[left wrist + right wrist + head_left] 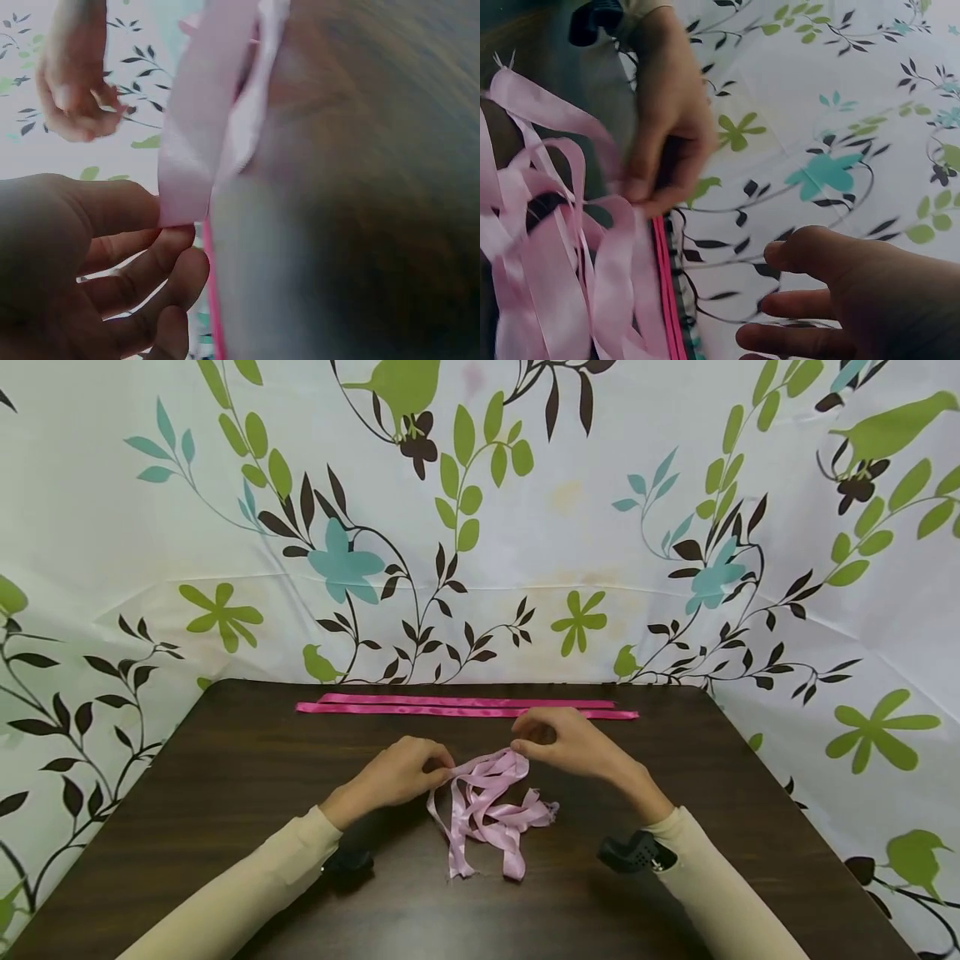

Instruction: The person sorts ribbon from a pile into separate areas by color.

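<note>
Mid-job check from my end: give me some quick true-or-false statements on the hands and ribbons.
1. The left hand pinches a light pink ribbon. True.
2. Two bright pink strips lie near the far edge of the table. True.
3. The right hand grips a bright pink strip. False: its fingers are parted and hold nothing.
4. The bright pink strips are tangled together. False: they lie straight, side by side.
5. Both sleeves are pale. True.

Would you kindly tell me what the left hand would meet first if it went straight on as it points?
Probably the rest of the pale ribbons that the left hand pinches; the right hand seems farther along, though depth is unclear.
</note>
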### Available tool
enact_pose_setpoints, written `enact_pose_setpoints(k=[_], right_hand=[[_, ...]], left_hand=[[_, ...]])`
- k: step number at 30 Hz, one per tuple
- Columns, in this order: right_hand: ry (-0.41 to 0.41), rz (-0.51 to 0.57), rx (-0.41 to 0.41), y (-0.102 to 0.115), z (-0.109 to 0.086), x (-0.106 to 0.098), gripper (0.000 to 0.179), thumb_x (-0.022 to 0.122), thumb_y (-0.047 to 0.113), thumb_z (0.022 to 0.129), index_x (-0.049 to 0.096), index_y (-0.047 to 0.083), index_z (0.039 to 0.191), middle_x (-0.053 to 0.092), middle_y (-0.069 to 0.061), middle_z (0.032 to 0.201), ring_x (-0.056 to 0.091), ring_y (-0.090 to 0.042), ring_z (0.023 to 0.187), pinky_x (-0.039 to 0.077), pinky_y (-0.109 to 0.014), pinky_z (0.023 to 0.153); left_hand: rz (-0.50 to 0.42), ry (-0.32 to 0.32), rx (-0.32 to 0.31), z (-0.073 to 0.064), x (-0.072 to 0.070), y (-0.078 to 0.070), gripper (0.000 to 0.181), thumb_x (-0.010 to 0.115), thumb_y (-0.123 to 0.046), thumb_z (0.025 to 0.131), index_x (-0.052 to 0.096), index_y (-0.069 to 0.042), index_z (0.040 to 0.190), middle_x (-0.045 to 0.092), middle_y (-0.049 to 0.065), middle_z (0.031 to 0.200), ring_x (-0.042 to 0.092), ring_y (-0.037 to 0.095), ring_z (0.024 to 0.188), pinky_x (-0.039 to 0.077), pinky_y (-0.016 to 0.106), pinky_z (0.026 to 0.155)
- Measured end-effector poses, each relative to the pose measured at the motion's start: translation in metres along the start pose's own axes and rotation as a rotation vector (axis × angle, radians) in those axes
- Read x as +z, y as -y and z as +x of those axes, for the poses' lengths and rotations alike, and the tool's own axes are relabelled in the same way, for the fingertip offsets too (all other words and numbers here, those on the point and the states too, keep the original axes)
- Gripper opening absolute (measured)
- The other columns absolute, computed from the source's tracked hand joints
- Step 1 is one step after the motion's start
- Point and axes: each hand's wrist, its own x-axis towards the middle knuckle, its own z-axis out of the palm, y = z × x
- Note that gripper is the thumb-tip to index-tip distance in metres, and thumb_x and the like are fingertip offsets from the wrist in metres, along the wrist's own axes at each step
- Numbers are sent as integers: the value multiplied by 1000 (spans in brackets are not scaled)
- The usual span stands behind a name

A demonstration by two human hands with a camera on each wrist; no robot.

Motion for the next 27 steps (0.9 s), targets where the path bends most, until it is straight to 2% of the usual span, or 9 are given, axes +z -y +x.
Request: enact_pose_setpoints(k=[4,9,12,15,17,20,24,27], right_hand=[[40,-42,-104,5,7,11,31,75,26,95,69,9,120,68,-1,116,62,-16,111,48,-43,96],[105,-77,-182,8,8,24,42,74,26,95,65,9,132,60,-1,134,52,-19,128,41,-47,104],[125,-71,-190,8,6,32,39,73,26,96,66,11,131,62,1,132,53,-20,125,39,-50,103],[119,-40,-191,6,6,36,28,72,20,97,71,12,124,67,6,118,61,-18,106,47,-47,92],[101,-10,-186,4,5,35,20,70,17,98,73,14,118,69,8,110,63,-17,94,51,-44,83],[71,23,-177,2,4,30,14,69,14,99,75,16,112,70,11,102,64,-13,83,54,-38,73],[64,40,-141,0,1,20,12,70,16,99,75,19,110,71,11,100,65,-9,85,54,-33,74],[62,51,-117,-1,-2,11,13,70,14,99,74,19,110,72,10,99,66,-9,85,54,-32,76]], left_hand=[[8,-43,44,-1,-14,-13,5,72,-12,94,75,-14,97,67,-8,91,62,13,84,51,38,78],[-2,0,86,-6,-28,-30,5,70,-11,95,73,-13,98,60,-11,86,57,14,78,49,32,71],[-6,21,94,-11,-33,-39,5,70,-12,96,73,-14,99,58,-11,86,57,15,77,48,30,69],[10,0,95,-15,-38,-47,6,70,-12,95,73,-15,99,59,-12,86,58,16,77,48,30,68],[23,-19,81,-16,-43,-49,6,70,-12,95,73,-16,98,59,-12,85,57,15,76,48,30,67],[37,-46,28,-18,-51,-50,6,70,-13,94,73,-17,97,59,-12,82,56,12,75,47,31,66],[24,-62,-64,-23,-62,-47,6,68,-13,94,72,-17,96,60,-12,80,56,10,74,48,32,66],[1,-71,-101,-25,-69,-43,6,67,-12,94,72,-16,96,61,-11,79,56,9,73,48,33,64]])
